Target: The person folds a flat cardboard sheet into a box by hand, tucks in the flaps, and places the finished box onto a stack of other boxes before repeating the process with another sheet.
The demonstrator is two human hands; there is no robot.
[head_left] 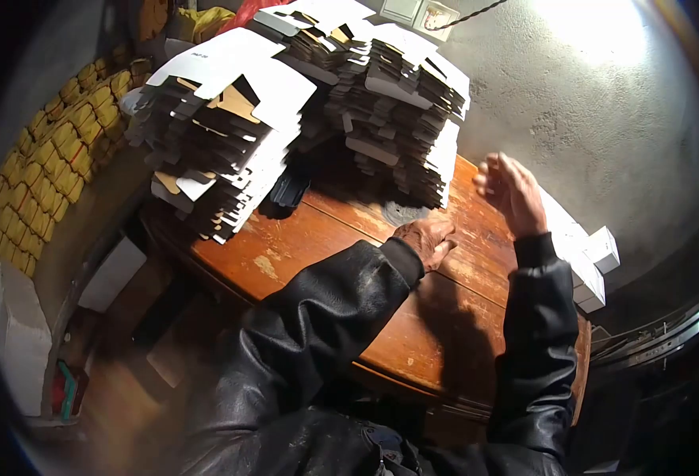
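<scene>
My left hand [426, 240] rests low over the wooden table [397, 333], beside a round grey disc [405, 212]. Its fingers are bent and point right; whether something small lies under them is hidden. Raised above the table's right side, my right hand [511, 190] has its fingers loosely curled and apart, with nothing seen in it. Beyond my left hand rises a tall stack of flat white cartons [432, 87]. Another stack of flat cartons [222, 119] stands at the table's left, with a small black object [288, 193] at its foot.
White boxes [583, 262] line the table's right edge against the grey wall [540, 103]. Yellow bundles [48, 174] are piled at the far left. A white box [113, 274] is below the table's left side. Metal rails [651, 345] show at the right.
</scene>
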